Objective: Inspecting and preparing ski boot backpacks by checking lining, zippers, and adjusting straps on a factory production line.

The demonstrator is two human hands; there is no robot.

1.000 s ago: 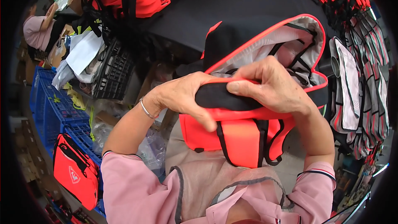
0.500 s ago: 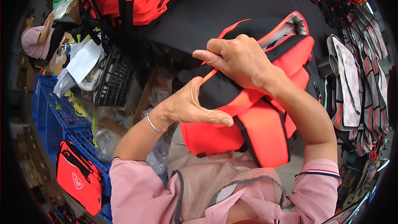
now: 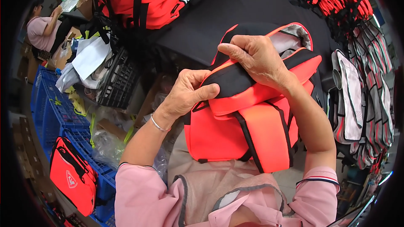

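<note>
A bright orange-red and black backpack (image 3: 219, 136) with a pale grey lining rests against my lap and the black table's edge. Its upper part gapes at the far right, where the lining shows. My left hand (image 3: 185, 92) pinches the left end of the black panel, thumb on top and fingers partly hidden behind it. On the orange-trimmed edge of that same panel, my right hand (image 3: 263, 61) is closed with fingers curled; what lies inside the grip is mostly hidden. A wide orange strap-like piece (image 3: 263, 138) with black borders hangs down the bag's front.
A pile of orange-red bags (image 3: 122, 0) lies on the black table (image 3: 235, 0). Left are a black crate (image 3: 115, 80), blue crates (image 3: 46, 101) and a flat red bag (image 3: 71, 176). Grey fabric pieces (image 3: 351, 96) hang at right. Another person (image 3: 44, 27) sits far left.
My left hand has closed from a spread thumb to a pinch on the panel's end. The bag's front panel has lifted and turned a little. The whole view has shifted slightly.
</note>
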